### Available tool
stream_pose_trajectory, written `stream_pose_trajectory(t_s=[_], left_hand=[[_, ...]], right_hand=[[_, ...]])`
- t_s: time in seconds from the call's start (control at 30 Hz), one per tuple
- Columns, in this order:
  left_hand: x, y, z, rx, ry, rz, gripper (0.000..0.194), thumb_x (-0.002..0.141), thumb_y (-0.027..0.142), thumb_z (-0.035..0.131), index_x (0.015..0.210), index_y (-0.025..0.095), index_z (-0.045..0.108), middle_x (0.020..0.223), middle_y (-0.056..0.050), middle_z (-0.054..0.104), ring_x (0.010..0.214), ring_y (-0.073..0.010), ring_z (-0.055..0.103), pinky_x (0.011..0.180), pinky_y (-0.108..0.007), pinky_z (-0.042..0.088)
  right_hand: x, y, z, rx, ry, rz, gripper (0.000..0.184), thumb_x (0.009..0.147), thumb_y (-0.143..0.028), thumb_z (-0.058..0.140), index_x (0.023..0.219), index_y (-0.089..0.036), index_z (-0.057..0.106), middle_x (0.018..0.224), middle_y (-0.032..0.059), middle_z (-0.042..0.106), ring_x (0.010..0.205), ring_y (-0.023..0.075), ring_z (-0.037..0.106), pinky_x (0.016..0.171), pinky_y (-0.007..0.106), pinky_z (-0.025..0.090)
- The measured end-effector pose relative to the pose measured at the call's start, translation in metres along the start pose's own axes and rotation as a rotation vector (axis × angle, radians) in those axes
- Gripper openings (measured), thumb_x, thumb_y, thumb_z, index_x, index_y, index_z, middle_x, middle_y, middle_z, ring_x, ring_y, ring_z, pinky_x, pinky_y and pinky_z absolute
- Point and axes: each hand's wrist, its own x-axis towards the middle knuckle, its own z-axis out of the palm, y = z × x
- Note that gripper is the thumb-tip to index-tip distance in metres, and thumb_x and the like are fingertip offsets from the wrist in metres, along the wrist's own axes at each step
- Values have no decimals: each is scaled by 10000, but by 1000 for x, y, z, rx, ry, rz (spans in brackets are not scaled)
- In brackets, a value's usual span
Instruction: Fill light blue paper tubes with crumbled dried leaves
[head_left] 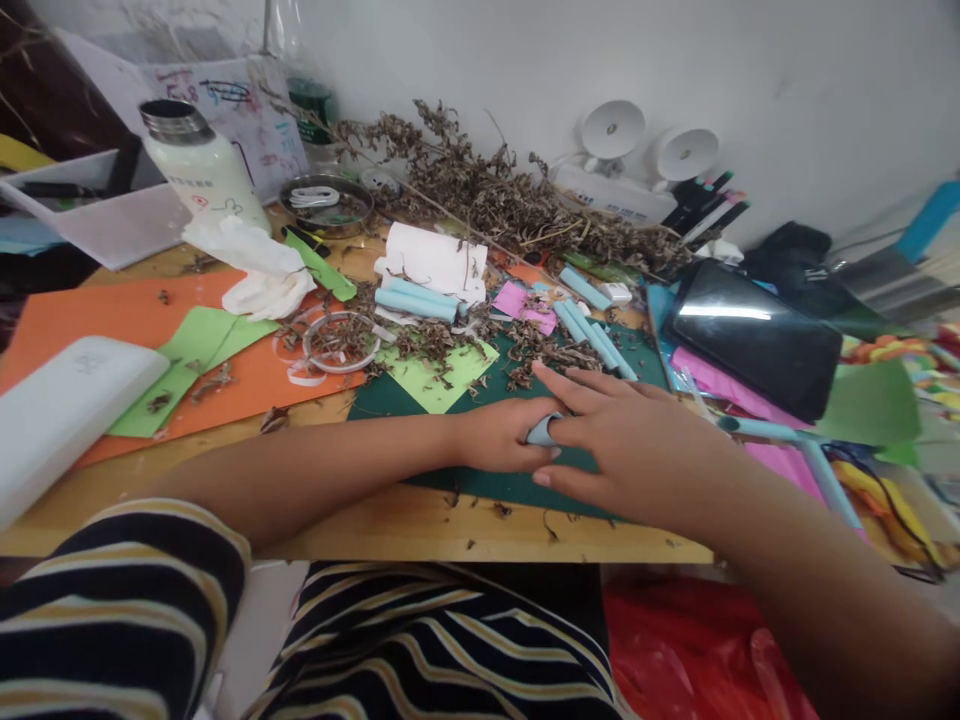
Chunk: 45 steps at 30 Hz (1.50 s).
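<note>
My left hand [501,437] is curled into a fist around a small light-blue paper roll [543,430], whose end pokes out between the two hands. My right hand [615,432] lies over it with fingers stretched flat, fingertips touching the roll and the left hand. Both rest on a dark green cutting mat [390,398] near the wooden table's front edge. More light-blue paper rolls [592,338] lie just beyond my right hand, and others [415,301] lie by a white paper roll [433,262].
Dried plant stems [510,200] and crumbs cover the table's middle. Orange paper [97,318], green sheets [433,378], a tape ring [341,342], a white bottle [201,165], a white case [64,408], a black tablet [754,335] and pink paper [720,382] surround the mat.
</note>
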Motion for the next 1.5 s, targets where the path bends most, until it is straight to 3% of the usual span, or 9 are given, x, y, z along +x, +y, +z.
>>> stream_pose_trajectory(t_s=[0.33,0.57,0.77,0.97,1.07,1.17,1.23,1.4,1.5], left_hand=[[1,1,-4,7,-48,20,129,671,174,501,743,162,394,617,48,442,561,-66,427,525,-161,336],[1,2,-4,11,-78,3,143,662,195,487,768,172,394,577,63,410,523,-65,400,491,-162,312],[1,6,-5,21,-114,-22,147,643,181,488,753,177,390,584,58,420,524,-68,400,492,-163,306],[2,1,-4,3,-68,-36,161,621,168,499,731,166,381,640,42,430,593,-81,415,533,-173,322],[2,-1,-5,-16,-41,-33,142,632,179,482,728,160,379,652,35,424,600,-81,402,552,-182,336],[2,-1,-7,-40,-58,-14,104,682,210,449,737,162,375,652,32,434,588,-76,401,561,-189,348],[1,0,-7,-33,-81,-18,95,692,212,449,734,164,378,653,31,442,582,-73,404,558,-187,349],[1,5,-8,-23,-89,-42,86,689,205,458,726,165,391,629,39,417,557,-68,388,538,-183,338],[1,8,-8,-22,-87,-40,79,685,193,457,713,166,389,628,41,413,552,-66,382,536,-182,333]], right_hand=[[-27,20,-2,89,241,-55,266,779,-311,403,980,-290,577,1338,36,313,1150,242,387,882,420,371],[-19,9,-7,-3,80,-38,252,717,-256,429,896,-321,595,836,34,579,738,184,556,622,339,424],[-3,4,-12,-75,-162,4,185,646,-210,439,678,-276,609,557,7,600,472,154,527,398,248,241],[14,2,-19,-62,-269,25,188,668,-240,428,690,-264,613,584,16,610,480,155,529,405,244,259],[6,13,-17,115,-118,-44,211,702,-222,409,729,-250,617,672,11,632,591,161,568,486,262,362],[-11,32,-3,412,323,32,239,764,-218,371,833,-242,598,780,0,633,691,132,573,592,257,423],[-19,43,17,495,555,251,232,788,-245,362,830,-216,588,760,9,627,666,123,566,590,253,435],[-11,46,72,220,239,363,358,752,-386,440,1047,-199,520,905,65,600,820,206,559,621,312,434],[-1,42,84,78,213,386,415,745,-417,438,1106,-216,471,939,78,572,850,223,541,597,304,408]])
